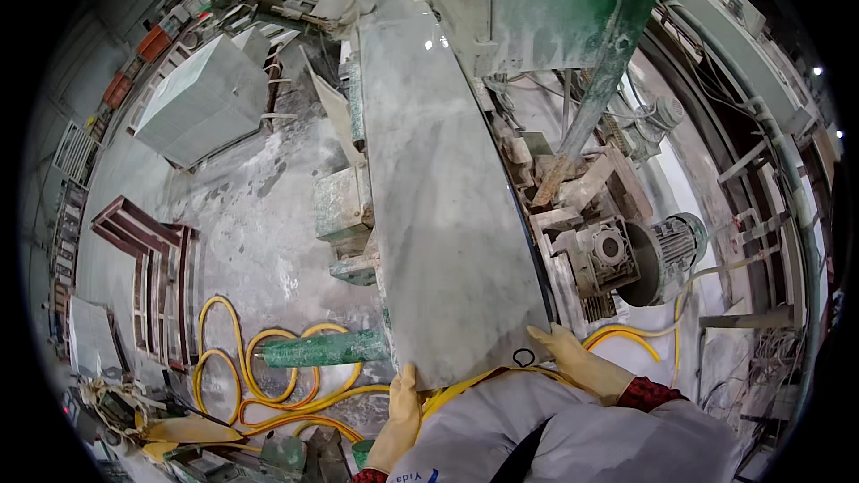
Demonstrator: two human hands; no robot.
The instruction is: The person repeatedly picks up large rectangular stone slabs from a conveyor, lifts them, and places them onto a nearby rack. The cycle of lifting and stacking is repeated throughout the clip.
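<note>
A long, smooth grey stone slab with a wet sheen stretches away from me, its near end close to my body. At its near left corner, my left hand in a cream rubber glove grips the edge; the fingers beneath are partly hidden. My right hand, gloved alike, is closed on the near right corner, with a fingertip showing along the side edge. Between the hands, close to the near edge, is a small black loop; I cannot tell whether it is drawn on. A grey apron covers my front.
A green machine housing rises at the far right. Beside the slab on the right sits an electric motor with a gearbox. A green cylinder and yellow hoses lie to the left. Beyond are a brown metal rack and a stacked slab block.
</note>
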